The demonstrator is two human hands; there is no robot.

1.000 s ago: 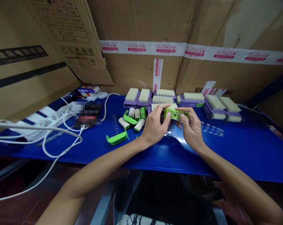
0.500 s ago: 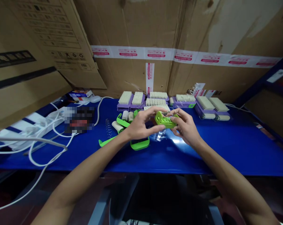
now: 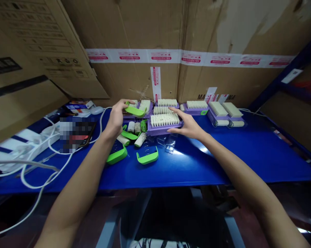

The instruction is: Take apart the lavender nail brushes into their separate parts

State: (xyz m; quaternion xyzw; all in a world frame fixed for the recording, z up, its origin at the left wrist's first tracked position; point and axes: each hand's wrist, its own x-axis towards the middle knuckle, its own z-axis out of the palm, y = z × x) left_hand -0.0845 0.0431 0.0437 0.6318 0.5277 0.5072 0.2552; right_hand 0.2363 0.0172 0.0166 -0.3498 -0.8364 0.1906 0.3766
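Since the earlier frame, the left hand (image 3: 116, 118) had moved leftward, its fingers pinching a green clip (image 3: 136, 111) before the far-left brushes (image 3: 145, 105), and the right hand (image 3: 189, 126) had reached a purple-based brush (image 3: 163, 121) mid-table. The right thumb and fingers stood wide around its right end; whether they gripped it could not be told. Two green end pieces (image 3: 148, 158) lay nearer on the blue table (image 3: 222, 155).
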